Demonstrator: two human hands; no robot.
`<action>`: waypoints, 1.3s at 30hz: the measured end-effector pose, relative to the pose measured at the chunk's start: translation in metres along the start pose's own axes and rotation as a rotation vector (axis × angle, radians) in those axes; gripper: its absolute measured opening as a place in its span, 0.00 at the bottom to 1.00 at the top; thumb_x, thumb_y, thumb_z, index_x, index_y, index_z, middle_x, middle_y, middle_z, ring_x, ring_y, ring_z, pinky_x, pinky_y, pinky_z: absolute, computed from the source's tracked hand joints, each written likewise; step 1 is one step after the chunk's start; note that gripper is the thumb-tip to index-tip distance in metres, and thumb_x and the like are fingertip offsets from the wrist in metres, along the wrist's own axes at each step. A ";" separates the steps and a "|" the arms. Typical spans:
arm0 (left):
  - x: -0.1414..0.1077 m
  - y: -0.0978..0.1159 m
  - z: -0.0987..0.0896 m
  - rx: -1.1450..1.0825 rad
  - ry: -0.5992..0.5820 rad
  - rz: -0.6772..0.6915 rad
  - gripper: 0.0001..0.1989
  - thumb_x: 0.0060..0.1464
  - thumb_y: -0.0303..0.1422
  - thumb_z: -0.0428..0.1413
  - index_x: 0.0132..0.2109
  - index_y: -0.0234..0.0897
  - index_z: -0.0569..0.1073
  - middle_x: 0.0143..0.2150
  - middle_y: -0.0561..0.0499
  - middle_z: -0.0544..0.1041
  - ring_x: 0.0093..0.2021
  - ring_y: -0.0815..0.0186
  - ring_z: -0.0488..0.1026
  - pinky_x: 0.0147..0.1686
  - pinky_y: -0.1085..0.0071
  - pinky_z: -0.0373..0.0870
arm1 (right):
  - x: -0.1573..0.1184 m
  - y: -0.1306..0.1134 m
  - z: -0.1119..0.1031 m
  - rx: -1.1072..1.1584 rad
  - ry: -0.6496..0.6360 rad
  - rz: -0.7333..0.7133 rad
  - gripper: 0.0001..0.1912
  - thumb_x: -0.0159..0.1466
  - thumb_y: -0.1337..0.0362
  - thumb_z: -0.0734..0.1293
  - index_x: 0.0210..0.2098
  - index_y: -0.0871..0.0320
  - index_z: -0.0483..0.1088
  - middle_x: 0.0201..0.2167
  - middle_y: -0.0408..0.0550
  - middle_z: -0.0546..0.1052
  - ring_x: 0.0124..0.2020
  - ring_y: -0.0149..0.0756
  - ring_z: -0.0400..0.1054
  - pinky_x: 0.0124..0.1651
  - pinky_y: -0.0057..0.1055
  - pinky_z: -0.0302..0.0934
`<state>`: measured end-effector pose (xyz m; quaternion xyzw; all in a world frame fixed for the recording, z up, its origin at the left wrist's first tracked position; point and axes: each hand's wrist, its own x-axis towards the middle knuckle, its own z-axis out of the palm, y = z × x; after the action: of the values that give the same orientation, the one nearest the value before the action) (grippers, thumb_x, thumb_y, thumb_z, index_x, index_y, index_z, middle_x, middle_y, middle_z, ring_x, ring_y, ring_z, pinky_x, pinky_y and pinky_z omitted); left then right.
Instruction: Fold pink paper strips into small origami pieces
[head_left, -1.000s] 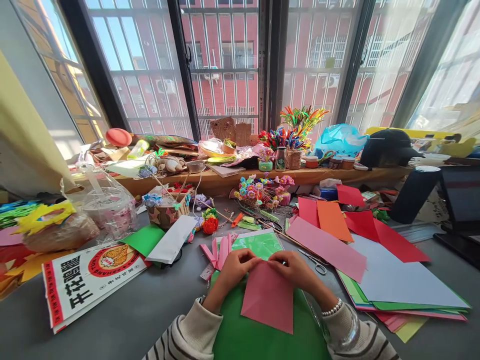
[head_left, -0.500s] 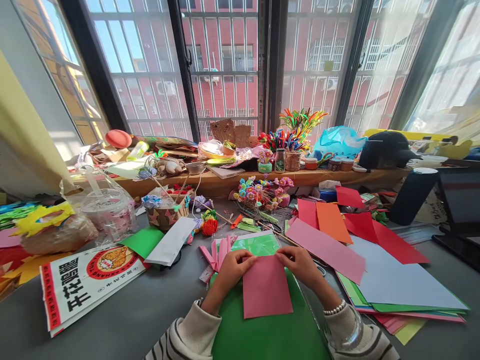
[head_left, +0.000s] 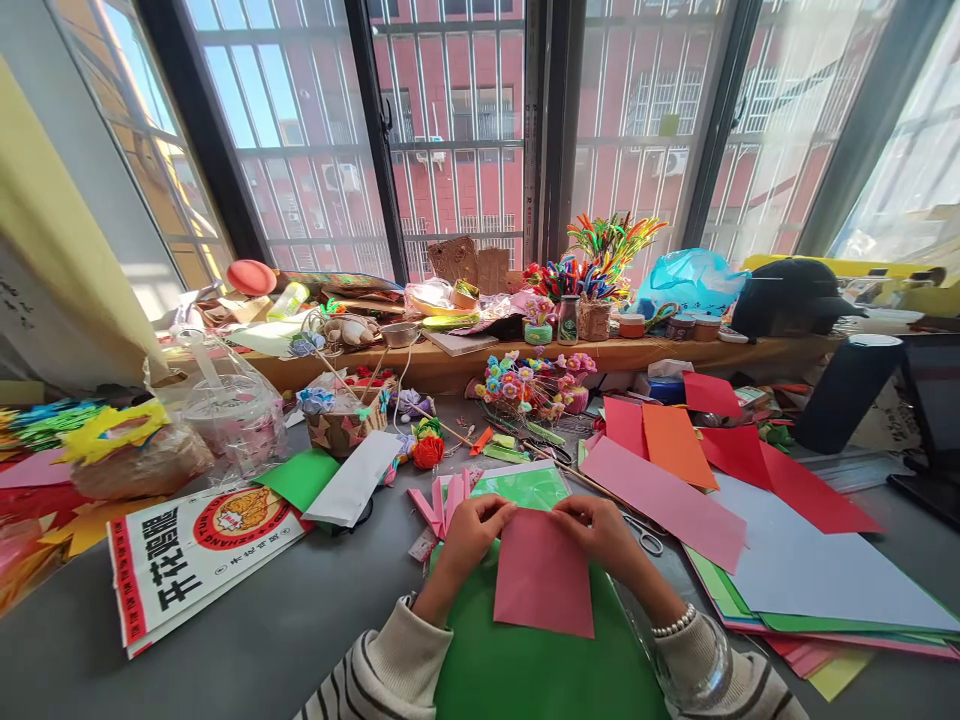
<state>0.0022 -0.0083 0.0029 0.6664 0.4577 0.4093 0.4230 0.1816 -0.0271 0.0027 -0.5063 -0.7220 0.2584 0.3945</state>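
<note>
A rectangular sheet of pink paper [head_left: 544, 585] hangs from my fingers, its top edge pinched at both corners. My left hand [head_left: 474, 535] closes thumb and fingers on the upper left part. At the upper right part, my right hand [head_left: 596, 535] pinches the same edge, the fingertips of both hands a short gap apart. Beneath the paper is a green sheet [head_left: 480, 665] with a shiny, see-through cover. Folded pink paper strips [head_left: 442, 500] lie just beyond my left hand. Scissors [head_left: 646, 538], partly hidden, rest beside my right wrist.
On the right lie stacked coloured papers [head_left: 810, 560] and a long pink sheet [head_left: 667, 500]. A printed paper bag [head_left: 202, 560] is on the left, near a wrapped cup [head_left: 232, 425]. Behind stand a decorated box [head_left: 349, 430], small flowers [head_left: 532, 385] and a dark bottle [head_left: 847, 395].
The view has shifted slightly, so most things sit a little further right. My fingertips have come closer together along the pink paper's top edge.
</note>
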 end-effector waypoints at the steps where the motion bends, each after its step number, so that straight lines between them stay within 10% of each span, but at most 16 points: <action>1: 0.001 -0.001 -0.001 -0.042 0.036 -0.022 0.15 0.43 0.41 0.52 0.25 0.32 0.72 0.22 0.51 0.70 0.25 0.67 0.65 0.25 0.75 0.61 | 0.000 0.001 -0.001 0.000 0.005 0.005 0.14 0.54 0.58 0.59 0.23 0.59 0.71 0.22 0.45 0.74 0.24 0.34 0.64 0.25 0.26 0.55; 5: 0.002 -0.002 -0.001 -0.079 0.156 -0.015 0.15 0.44 0.41 0.50 0.29 0.32 0.72 0.24 0.49 0.71 0.27 0.66 0.67 0.27 0.73 0.63 | 0.001 0.003 0.000 -0.001 0.003 0.002 0.14 0.55 0.58 0.59 0.24 0.59 0.71 0.22 0.45 0.74 0.25 0.34 0.64 0.26 0.26 0.55; 15: -0.002 -0.001 0.004 0.087 -0.040 0.059 0.13 0.43 0.40 0.52 0.27 0.33 0.73 0.25 0.49 0.72 0.28 0.65 0.66 0.26 0.75 0.60 | 0.000 0.001 0.004 0.013 -0.007 -0.007 0.12 0.54 0.60 0.59 0.24 0.59 0.72 0.24 0.47 0.75 0.27 0.35 0.66 0.29 0.27 0.57; 29: -0.001 -0.002 0.000 0.111 0.110 0.028 0.13 0.44 0.39 0.50 0.26 0.33 0.70 0.23 0.52 0.70 0.25 0.68 0.64 0.24 0.75 0.57 | 0.003 0.016 -0.014 0.056 0.296 0.132 0.15 0.56 0.57 0.57 0.28 0.61 0.69 0.24 0.49 0.74 0.28 0.38 0.67 0.31 0.30 0.59; 39: -0.003 -0.006 0.005 0.213 -0.008 0.084 0.13 0.47 0.37 0.47 0.28 0.33 0.71 0.24 0.51 0.71 0.27 0.66 0.66 0.26 0.74 0.60 | -0.001 0.010 0.015 -0.115 -0.025 -0.006 0.13 0.56 0.59 0.59 0.24 0.59 0.70 0.20 0.45 0.72 0.23 0.33 0.63 0.25 0.26 0.53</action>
<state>0.0051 -0.0110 -0.0046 0.7278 0.4686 0.3731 0.3340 0.1747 -0.0246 -0.0136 -0.5228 -0.7420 0.2214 0.3564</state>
